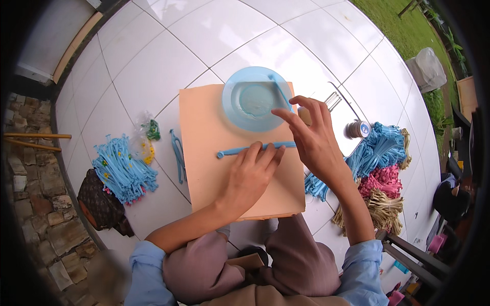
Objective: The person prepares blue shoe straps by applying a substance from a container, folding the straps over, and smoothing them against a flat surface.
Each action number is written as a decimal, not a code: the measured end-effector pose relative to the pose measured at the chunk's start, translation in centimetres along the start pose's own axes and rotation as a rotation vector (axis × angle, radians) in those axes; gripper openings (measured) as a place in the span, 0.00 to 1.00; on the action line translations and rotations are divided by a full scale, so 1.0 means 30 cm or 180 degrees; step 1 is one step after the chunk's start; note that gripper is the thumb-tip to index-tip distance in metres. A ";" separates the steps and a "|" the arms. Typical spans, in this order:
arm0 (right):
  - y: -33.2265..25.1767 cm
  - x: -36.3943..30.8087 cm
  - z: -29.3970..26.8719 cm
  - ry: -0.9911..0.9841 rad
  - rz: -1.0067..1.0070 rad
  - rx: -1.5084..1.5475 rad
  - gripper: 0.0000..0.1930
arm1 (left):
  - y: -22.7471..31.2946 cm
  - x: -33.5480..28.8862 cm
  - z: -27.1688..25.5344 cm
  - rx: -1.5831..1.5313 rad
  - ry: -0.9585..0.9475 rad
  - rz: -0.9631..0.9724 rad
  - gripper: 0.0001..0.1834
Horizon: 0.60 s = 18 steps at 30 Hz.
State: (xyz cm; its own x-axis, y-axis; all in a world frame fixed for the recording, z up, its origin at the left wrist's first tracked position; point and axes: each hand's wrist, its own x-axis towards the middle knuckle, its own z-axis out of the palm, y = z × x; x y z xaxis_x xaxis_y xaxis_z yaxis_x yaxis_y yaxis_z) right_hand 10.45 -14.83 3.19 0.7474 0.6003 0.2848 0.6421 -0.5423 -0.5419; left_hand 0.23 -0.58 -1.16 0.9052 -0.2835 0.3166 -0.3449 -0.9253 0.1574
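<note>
One blue strip (232,152) lies under the unclenched left hand (248,173), near the spread right hand (317,136).

Left hand (249,176) had its fingertips on a slim light-blue strap (232,152) lying across a flat peach-coloured board (209,194); grip unclear. Right hand (317,140) hovered with fingers spread by the near-right rim of a round translucent blue plate (232,99), which overlapped the board's far edge. A second narrow blue strap (278,86) leaned in the plate; finger contact unclear. Left, on white floor tiles (148,66): light-blue strap pile (122,168). Right: blue (380,143), pink (382,181), beige strap bundles (385,206).
</note>
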 end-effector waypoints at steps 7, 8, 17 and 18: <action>0.034 0.059 0.089 -0.0225 -0.0721 -0.1104 0.20 | -0.001 -0.002 -0.005 0.0028 -0.0043 0.0089 0.21; 0.033 0.064 0.093 -0.0240 -0.0757 -0.1111 0.19 | -0.003 -0.004 -0.005 0.0033 -0.0046 0.0075 0.21; 0.024 0.072 0.075 -0.0227 -0.0731 -0.1120 0.19 | -0.005 0.001 -0.009 0.0008 -0.0064 0.0092 0.20; 0.015 0.070 0.063 -0.0067 -0.0674 -0.1146 0.19 | -0.003 -0.001 -0.008 0.0050 -0.0042 0.0080 0.20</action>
State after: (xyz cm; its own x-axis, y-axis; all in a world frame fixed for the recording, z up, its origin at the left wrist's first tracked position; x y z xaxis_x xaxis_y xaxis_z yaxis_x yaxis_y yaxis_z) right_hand 11.97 -12.70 2.06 0.5911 0.7305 0.3420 0.8028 -0.5742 -0.1610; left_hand 0.18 -0.42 -0.95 0.8995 -0.3100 0.3079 -0.3638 -0.9217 0.1346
